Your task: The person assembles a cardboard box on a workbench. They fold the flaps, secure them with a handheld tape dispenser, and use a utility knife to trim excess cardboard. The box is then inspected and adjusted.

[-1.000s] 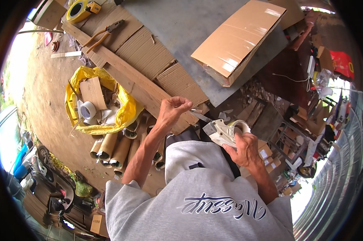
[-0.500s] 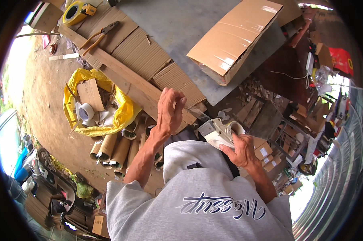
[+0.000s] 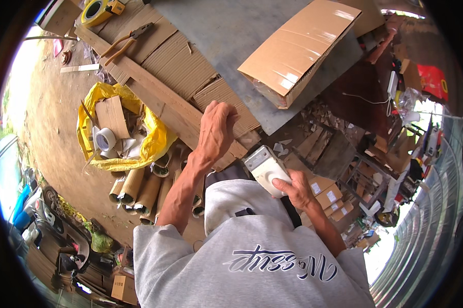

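My right hand (image 3: pixel 299 189) is wrapped round a white tape dispenser (image 3: pixel 267 168), whose toothed edge points up and away from me. My left hand (image 3: pixel 218 128) is held in front of the table's near edge, beside the dispenser. Its fingers are curled in and partly hidden, and what they pinch, if anything, does not show. Beyond both hands, a long brown cardboard box (image 3: pixel 298 46) with shiny tape on its near end lies on a grey tabletop (image 3: pixel 205 31). Flat corrugated cardboard (image 3: pixel 180 66) covers the left part of the table.
Pliers (image 3: pixel 126 43) and a yellow tape roll (image 3: pixel 93 13) lie at the far left. A yellow sack (image 3: pixel 159 136) holding scraps and a white tape roll stands left of the table, beside several cardboard tubes (image 3: pixel 134 185). Small boxes (image 3: pixel 326 195) and scrap lie at right.
My right hand has turned the dispenser, so its white side now faces up and its tape roll is hidden. My left hand has shifted slightly away from me, fingers still curled.
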Demonstrator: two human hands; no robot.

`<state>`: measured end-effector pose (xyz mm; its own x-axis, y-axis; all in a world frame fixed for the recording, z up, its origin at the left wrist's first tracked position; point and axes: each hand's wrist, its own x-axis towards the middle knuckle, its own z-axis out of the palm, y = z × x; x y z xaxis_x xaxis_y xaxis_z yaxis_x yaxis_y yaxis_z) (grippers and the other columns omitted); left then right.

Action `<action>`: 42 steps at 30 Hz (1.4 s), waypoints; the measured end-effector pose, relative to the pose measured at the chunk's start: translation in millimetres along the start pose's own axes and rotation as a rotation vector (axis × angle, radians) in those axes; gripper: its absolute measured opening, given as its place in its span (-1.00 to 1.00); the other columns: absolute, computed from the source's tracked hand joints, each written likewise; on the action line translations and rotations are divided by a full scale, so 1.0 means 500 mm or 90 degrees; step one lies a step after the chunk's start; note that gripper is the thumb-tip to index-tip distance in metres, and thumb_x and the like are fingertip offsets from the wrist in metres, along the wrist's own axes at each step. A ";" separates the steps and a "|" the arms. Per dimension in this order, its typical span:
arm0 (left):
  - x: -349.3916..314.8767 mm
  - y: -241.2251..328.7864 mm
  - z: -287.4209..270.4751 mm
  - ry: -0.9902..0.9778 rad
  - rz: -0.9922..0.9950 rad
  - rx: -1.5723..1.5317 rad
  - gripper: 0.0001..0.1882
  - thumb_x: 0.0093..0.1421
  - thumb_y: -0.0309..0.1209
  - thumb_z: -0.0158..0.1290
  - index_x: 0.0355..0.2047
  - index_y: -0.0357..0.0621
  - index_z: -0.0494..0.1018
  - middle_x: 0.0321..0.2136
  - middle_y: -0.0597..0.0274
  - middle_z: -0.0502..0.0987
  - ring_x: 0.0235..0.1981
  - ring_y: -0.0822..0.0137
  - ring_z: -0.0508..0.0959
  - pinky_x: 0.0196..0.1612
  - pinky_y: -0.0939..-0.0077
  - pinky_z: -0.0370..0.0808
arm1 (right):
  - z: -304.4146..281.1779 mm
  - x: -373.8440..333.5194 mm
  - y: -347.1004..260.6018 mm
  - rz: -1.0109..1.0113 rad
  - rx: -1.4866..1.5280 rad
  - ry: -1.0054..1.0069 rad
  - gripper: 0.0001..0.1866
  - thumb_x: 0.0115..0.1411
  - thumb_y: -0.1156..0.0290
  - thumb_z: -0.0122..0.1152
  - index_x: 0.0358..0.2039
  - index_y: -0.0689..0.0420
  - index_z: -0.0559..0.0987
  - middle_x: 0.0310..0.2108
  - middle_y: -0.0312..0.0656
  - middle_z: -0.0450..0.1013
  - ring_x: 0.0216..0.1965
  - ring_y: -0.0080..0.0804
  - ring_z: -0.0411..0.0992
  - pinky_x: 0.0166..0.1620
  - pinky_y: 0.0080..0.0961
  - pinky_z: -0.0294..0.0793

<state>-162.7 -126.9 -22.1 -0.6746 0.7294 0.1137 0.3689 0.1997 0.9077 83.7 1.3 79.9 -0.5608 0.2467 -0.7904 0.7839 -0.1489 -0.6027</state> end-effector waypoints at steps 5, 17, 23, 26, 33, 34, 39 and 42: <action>0.015 -0.074 -0.016 0.029 -0.022 0.026 -0.88 0.20 -0.62 0.14 -0.31 -0.22 0.41 -0.42 0.07 0.44 -0.36 0.06 0.42 -0.24 0.22 0.39 | 0.012 -0.010 -0.026 0.063 0.022 -0.012 -0.38 0.25 -0.01 0.28 -0.11 0.43 0.59 -0.35 -0.01 0.62 -0.42 -0.35 0.60 -0.31 -0.42 0.60; 0.264 -0.184 0.067 0.059 0.285 0.099 -0.80 0.14 -0.56 0.19 -0.33 -0.15 0.35 -0.41 0.19 0.46 -0.33 0.12 0.43 -0.19 0.25 0.34 | 0.123 0.180 0.040 -0.232 -0.229 0.380 -0.44 0.24 -0.02 0.25 -0.21 0.35 0.57 -0.35 0.24 0.58 -0.30 0.23 0.59 -0.20 -0.03 0.56; 0.340 -0.225 0.129 0.008 0.341 0.084 -0.81 0.15 -0.53 0.17 -0.33 -0.14 0.35 -0.42 0.21 0.47 -0.31 0.14 0.45 -0.16 0.27 0.36 | 0.144 0.236 0.053 -0.250 -0.252 0.460 -0.45 0.28 -0.02 0.23 -0.30 0.36 0.55 -0.52 0.21 0.53 -0.45 0.25 0.55 -0.35 -0.02 0.53; 0.350 -0.221 0.137 -0.040 0.326 0.070 -0.84 0.19 -0.51 0.16 -0.33 -0.15 0.36 -0.41 0.19 0.48 -0.31 0.12 0.45 -0.16 0.26 0.37 | 0.140 0.243 0.051 -0.274 -0.264 0.475 -0.48 0.26 0.01 0.26 -0.32 0.35 0.54 -0.53 0.20 0.51 -0.48 0.23 0.53 -0.38 -0.02 0.51; 0.366 -0.178 0.082 -0.161 0.235 0.035 -0.86 0.28 -0.53 0.12 -0.32 -0.24 0.35 -0.42 0.05 0.49 -0.33 -0.03 0.48 -0.24 0.15 0.47 | 0.123 0.226 0.052 -0.260 -0.256 0.451 -0.48 0.26 0.01 0.27 -0.32 0.34 0.54 -0.50 0.20 0.51 -0.46 0.21 0.53 -0.36 -0.03 0.51; 0.364 -0.175 0.077 -0.153 0.225 0.025 -0.86 0.27 -0.53 0.12 -0.32 -0.24 0.34 -0.42 0.04 0.49 -0.34 -0.03 0.48 -0.25 0.15 0.47 | 0.125 0.226 0.051 -0.264 -0.256 0.446 -0.48 0.26 0.00 0.27 -0.31 0.34 0.54 -0.51 0.20 0.51 -0.46 0.21 0.53 -0.36 -0.03 0.51; 0.353 -0.168 0.055 -0.121 0.242 0.060 -0.85 0.27 -0.55 0.11 -0.32 -0.22 0.32 -0.45 0.05 0.46 -0.38 -0.02 0.48 -0.27 0.15 0.45 | 0.128 0.222 0.038 -0.273 -0.269 0.427 -0.47 0.25 -0.01 0.28 -0.27 0.33 0.55 -0.52 0.20 0.51 -0.48 0.22 0.52 -0.37 -0.02 0.51; 0.348 -0.171 0.050 -0.104 0.264 0.081 -0.85 0.27 -0.57 0.10 -0.31 -0.21 0.31 -0.47 0.06 0.45 -0.40 -0.01 0.47 -0.28 0.15 0.43 | 0.139 0.219 0.042 -0.269 -0.260 0.425 -0.46 0.25 -0.03 0.28 -0.30 0.33 0.55 -0.53 0.20 0.50 -0.48 0.23 0.52 -0.38 -0.02 0.50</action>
<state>-295.7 -0.8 -90.1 -0.3473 0.8564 0.3820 0.6682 -0.0597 0.7415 20.2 -41.6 -27.0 -0.6526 0.7296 -0.2044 0.6517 0.4029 -0.6426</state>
